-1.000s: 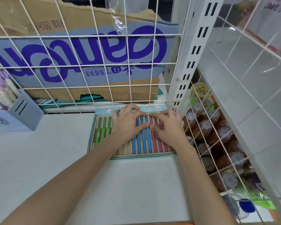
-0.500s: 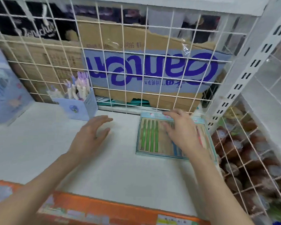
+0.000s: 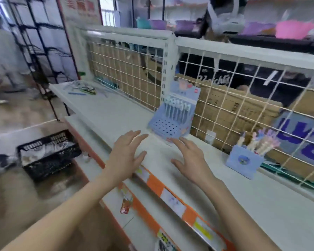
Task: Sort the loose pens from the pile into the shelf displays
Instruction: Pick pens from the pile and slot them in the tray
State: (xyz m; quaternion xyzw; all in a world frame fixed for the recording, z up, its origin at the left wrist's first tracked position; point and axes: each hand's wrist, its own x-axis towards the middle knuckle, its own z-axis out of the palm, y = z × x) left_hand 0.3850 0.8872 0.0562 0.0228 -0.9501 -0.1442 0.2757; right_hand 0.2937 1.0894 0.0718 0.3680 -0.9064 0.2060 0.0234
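While both bare arms are stretched forward over a long white shelf (image 3: 105, 109), nothing is held in either hand. The left hand (image 3: 128, 151) is spread flat, palm down, fingers apart, above the shelf's front edge. The right hand (image 3: 190, 156) is likewise spread and empty, just to its right, with its fingertips (image 3: 176, 141) close to the base of a pale blue perforated pen display stand (image 3: 168, 126), though contact cannot be confirmed through the motion blur.

The stand is set upright against a white wire grid back panel (image 3: 134, 69), and a single row of pale pens with light caps (image 3: 178, 110) is seen standing along its rear holes; the front holes are seen unfilled. A small blue cardboard pen holder (image 3: 243, 162), filled with pastel pens topped with figures (image 3: 261, 144), is placed further right on the same shelf, well apart from both hands.

The pile of loose pens (image 3: 82, 89) is found at the far left end of the shelf, well beyond the reach of either hand, with a blue pen (image 3: 76, 93) lying at its near edge. The pile is blurred, so individual pens are hard to count.

Orange and white price label strips (image 3: 170, 194) are fixed along the shelf's front edge. On the floor to the left, a black plastic crate (image 3: 49, 156) is seen. Brown cardboard boxes (image 3: 234, 109) are visible behind the grid.
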